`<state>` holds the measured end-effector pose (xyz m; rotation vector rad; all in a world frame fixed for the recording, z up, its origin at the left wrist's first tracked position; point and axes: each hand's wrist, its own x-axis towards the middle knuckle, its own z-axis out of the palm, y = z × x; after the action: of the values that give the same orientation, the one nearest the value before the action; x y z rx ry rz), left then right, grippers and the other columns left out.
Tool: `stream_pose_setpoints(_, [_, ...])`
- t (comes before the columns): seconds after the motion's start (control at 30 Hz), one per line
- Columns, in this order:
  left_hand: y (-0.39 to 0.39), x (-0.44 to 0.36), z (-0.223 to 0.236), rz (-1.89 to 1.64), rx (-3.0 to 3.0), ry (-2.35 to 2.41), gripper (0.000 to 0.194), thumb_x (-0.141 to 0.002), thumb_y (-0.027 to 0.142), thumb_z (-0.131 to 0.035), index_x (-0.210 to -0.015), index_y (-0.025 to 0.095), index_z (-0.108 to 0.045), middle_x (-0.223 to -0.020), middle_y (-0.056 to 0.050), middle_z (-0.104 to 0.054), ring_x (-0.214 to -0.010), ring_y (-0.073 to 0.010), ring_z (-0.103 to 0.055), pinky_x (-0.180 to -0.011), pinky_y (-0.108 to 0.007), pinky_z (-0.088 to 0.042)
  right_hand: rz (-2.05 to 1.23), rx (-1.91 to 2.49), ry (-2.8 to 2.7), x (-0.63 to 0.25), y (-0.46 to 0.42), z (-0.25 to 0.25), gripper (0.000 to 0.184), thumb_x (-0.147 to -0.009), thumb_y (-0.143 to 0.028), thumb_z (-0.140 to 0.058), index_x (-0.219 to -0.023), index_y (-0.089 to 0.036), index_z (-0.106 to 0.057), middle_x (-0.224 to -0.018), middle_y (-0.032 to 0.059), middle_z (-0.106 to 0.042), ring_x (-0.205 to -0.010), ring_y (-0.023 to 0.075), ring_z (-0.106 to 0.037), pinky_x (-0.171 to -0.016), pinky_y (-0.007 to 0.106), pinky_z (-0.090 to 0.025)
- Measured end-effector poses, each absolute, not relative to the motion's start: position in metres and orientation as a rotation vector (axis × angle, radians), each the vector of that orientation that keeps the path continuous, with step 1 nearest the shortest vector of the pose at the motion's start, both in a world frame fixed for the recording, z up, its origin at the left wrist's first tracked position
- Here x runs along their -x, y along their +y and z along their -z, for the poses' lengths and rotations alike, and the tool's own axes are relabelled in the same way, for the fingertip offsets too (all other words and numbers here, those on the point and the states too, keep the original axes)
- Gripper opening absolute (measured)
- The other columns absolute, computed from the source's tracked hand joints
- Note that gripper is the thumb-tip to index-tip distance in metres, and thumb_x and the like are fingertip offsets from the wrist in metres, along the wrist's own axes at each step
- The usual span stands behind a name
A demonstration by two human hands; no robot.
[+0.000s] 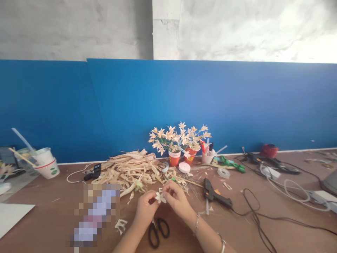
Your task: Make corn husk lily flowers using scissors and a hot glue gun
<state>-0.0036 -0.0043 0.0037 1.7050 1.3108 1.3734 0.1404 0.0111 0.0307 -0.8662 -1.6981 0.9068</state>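
Note:
Between my two hands is a small pale flower (160,197) with pointed petals, like those standing in the cups behind. My left hand (147,205) pinches it from the left side. The fingers of my right hand (175,196) are closed on its right edge. Just below my hands lies a pair of scissors (158,232) with black handles, its blades partly hidden by my left hand. A heap of dry husk strips (129,168) spreads behind my left hand. To the right of my right hand rests a black glue gun (217,196).
Red-and-white cups (174,159) hold finished-looking flowers (168,136) by the blue partition (184,95). A white tape roll (184,167) and a clear tape roll (223,173) lie nearby. Black cable (254,211) runs across the right side. A paper cup (47,168) stands far left.

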Motion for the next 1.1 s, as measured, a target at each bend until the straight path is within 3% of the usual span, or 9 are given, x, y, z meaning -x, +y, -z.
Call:
stream_pose_setpoints(0.17, [-0.005, 0.006, -0.007, -1.414, -1.655, 1.413, 0.013, -0.070, 0.023, -0.055, -0.059, 0.017, -0.061, -0.059, 0.000, -0.058, -0.059, -0.0153, -0.051, -0.057, -0.023, -0.040, -0.981, 0.974, -1.661, -0.140, 0.011, -0.029, 0.008, -0.079, -0.026, -0.052, -0.079, -0.019, -0.056, -0.075, 0.0001, -0.056, -0.069, 0.0132, -0.050, -0.063, 0.024, -0.039])
stream_pose_setpoints(0.33, [-0.005, 0.008, -0.011, -1.463, -1.595, 1.498, 0.013, -0.067, 0.024, -0.054, -0.059, 0.017, -0.060, -0.059, -0.001, -0.059, -0.059, -0.0164, -0.052, -0.057, -0.024, -0.041, -0.975, 0.949, -1.745, -0.137, 0.010, -0.027, 0.022, -0.079, -0.032, -0.053, -0.062, -0.018, -0.052, -0.069, -0.0004, -0.052, -0.068, 0.0131, -0.048, -0.063, 0.024, -0.038])
stream_pose_setpoints(0.6, [-0.003, 0.006, -0.008, -1.442, -1.625, 1.402, 0.013, -0.067, 0.022, -0.054, -0.057, 0.017, -0.059, -0.058, 0.000, -0.057, -0.059, -0.0156, -0.051, -0.057, -0.023, -0.040, -1.028, 0.883, -1.699, -0.134, 0.009, -0.028, 0.024, -0.078, -0.029, -0.054, -0.057, -0.017, -0.052, -0.077, 0.0019, -0.051, -0.076, 0.0148, -0.050, -0.069, 0.025, -0.039])
stream_pose_setpoints(0.77, [-0.003, 0.004, -0.007, -1.299, -1.638, 1.256, 0.015, -0.067, 0.025, -0.058, -0.055, 0.016, -0.060, -0.056, 0.000, -0.056, -0.057, -0.0144, -0.050, -0.056, -0.022, -0.040, -1.035, 0.936, -1.589, -0.143, 0.016, -0.030, 0.007, -0.074, -0.023, -0.052, -0.071, -0.019, -0.058, -0.071, -0.0008, -0.052, -0.068, 0.0135, -0.048, -0.065, 0.024, -0.039])
stream_pose_setpoints(0.9, [-0.005, 0.000, -0.007, -1.232, -1.706, 1.183, 0.017, -0.067, 0.024, -0.060, -0.052, 0.016, -0.061, -0.057, -0.001, -0.057, -0.058, -0.0139, -0.051, -0.058, -0.022, -0.040, -1.282, 0.893, -1.643, -0.150, 0.018, -0.036, 0.012, -0.065, -0.019, -0.054, -0.072, -0.019, -0.065, -0.078, 0.0009, -0.058, -0.072, 0.0145, -0.053, -0.065, 0.025, -0.042])
stream_pose_setpoints(1.1, [-0.006, -0.001, -0.001, -1.136, -1.693, 1.193, 0.016, -0.063, 0.018, -0.062, -0.047, 0.015, -0.058, -0.054, 0.001, -0.056, -0.055, -0.0121, -0.050, -0.055, -0.021, -0.037, -1.660, 0.875, -1.618, -0.153, 0.019, -0.036, 0.005, -0.058, -0.014, -0.061, -0.062, -0.017, -0.061, -0.054, -0.0049, -0.057, -0.050, 0.0091, -0.050, -0.052, 0.020, -0.038])
